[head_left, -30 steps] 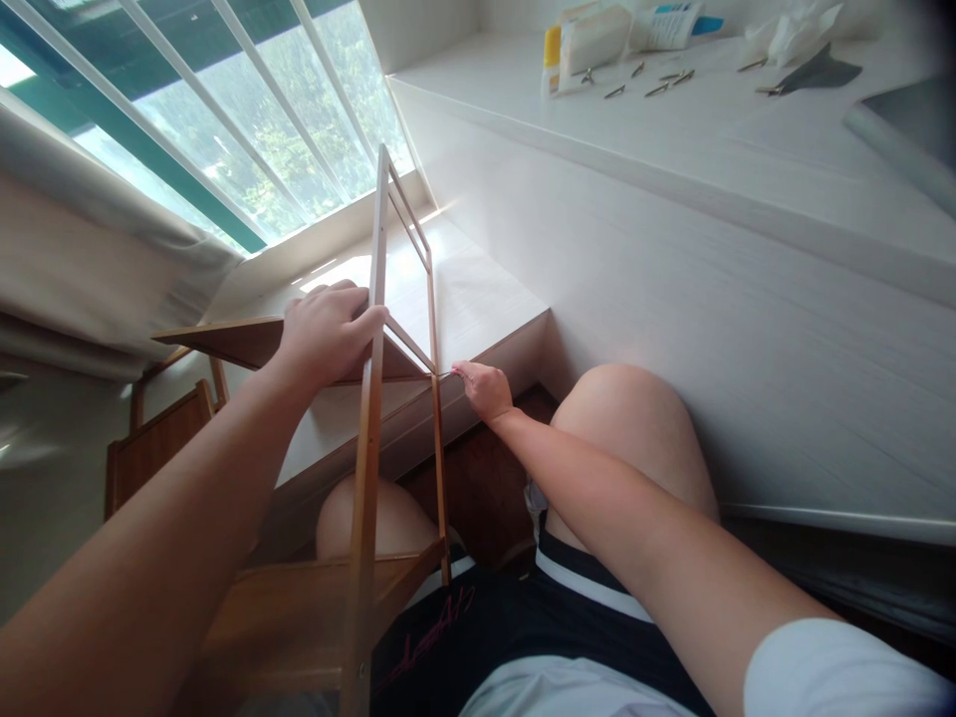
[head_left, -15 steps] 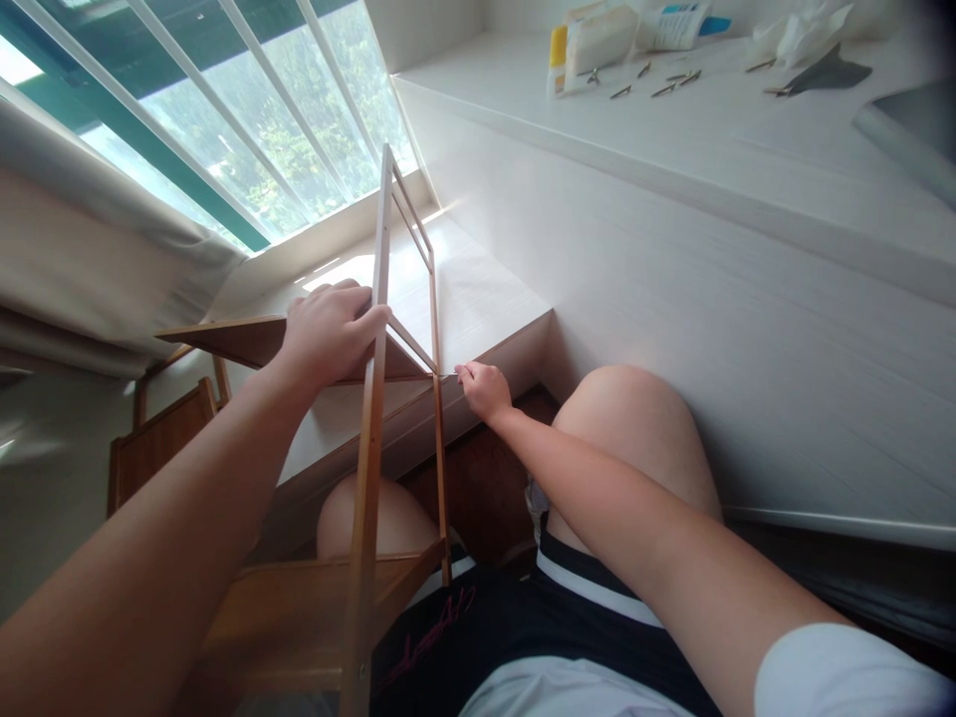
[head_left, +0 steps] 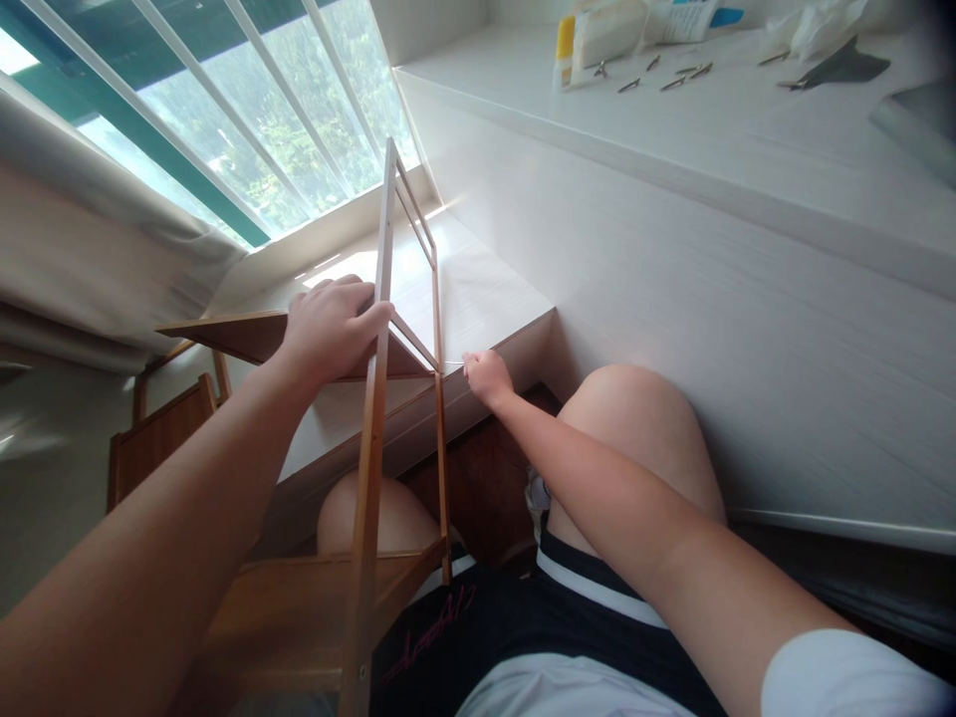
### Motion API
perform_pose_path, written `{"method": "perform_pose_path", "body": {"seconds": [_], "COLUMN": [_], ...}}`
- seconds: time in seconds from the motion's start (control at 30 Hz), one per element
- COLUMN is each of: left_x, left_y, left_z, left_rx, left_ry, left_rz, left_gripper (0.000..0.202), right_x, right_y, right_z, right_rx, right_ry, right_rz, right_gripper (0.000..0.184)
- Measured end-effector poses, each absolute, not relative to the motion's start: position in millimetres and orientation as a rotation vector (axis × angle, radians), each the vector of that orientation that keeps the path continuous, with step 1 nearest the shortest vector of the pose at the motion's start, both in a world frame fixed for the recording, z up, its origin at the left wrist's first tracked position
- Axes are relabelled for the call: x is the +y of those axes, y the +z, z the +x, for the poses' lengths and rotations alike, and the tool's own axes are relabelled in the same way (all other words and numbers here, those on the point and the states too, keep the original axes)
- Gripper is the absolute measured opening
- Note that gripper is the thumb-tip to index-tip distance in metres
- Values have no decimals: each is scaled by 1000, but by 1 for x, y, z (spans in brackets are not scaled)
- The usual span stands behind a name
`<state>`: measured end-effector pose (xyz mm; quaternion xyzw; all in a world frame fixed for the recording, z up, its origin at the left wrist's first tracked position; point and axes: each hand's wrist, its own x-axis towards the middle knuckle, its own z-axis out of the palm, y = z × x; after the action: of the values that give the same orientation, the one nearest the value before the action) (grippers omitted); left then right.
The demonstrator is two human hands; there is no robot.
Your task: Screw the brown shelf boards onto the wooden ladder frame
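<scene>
A wooden shelf frame [head_left: 371,438] leans up in front of me, its lower end by my lap. My left hand [head_left: 334,324] is wrapped round the near upright, fingers over it and thumb on its front face. On the frame's right side, my right hand [head_left: 489,378] pinches a thin metal rod [head_left: 453,363], which looks like a hex key. The rod reaches leftward to the far upright [head_left: 439,398], at the corner where a wooden shelf board [head_left: 246,341] meets it. Whether its tip sits in a screw is too small to see.
Several small screws [head_left: 676,82], a yellow-capped bottle [head_left: 565,50] and plastic packets [head_left: 610,35] lie on the white ledge [head_left: 709,139]. A barred window [head_left: 284,119] and curtain [head_left: 97,199] are at the left. A wooden piece [head_left: 160,438] stands beyond my left arm.
My right hand has shifted slightly up and right, and more of the thin rod shows between it and the upright. My left hand keeps its grip on the frame.
</scene>
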<state>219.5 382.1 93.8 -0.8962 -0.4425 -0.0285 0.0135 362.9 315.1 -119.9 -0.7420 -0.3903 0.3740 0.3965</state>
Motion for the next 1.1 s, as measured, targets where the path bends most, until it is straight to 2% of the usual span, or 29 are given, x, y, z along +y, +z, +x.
{"method": "perform_pose_path", "body": {"seconds": [0.17,1.1], "left_x": [380,379], "left_y": [94,96], "left_z": [219,219], "left_rx": [-1350,-1325], "left_ry": [-86,-60], "left_rz": [-2802,-2805], "left_gripper": [31,31], "right_x": [311,303], "right_y": [-118,-127], "right_z": [368,361], "right_rx": [-1252,-1403], "right_ry": [744,679], "right_rz": [-1979,-1988], "right_gripper": [41,41]}}
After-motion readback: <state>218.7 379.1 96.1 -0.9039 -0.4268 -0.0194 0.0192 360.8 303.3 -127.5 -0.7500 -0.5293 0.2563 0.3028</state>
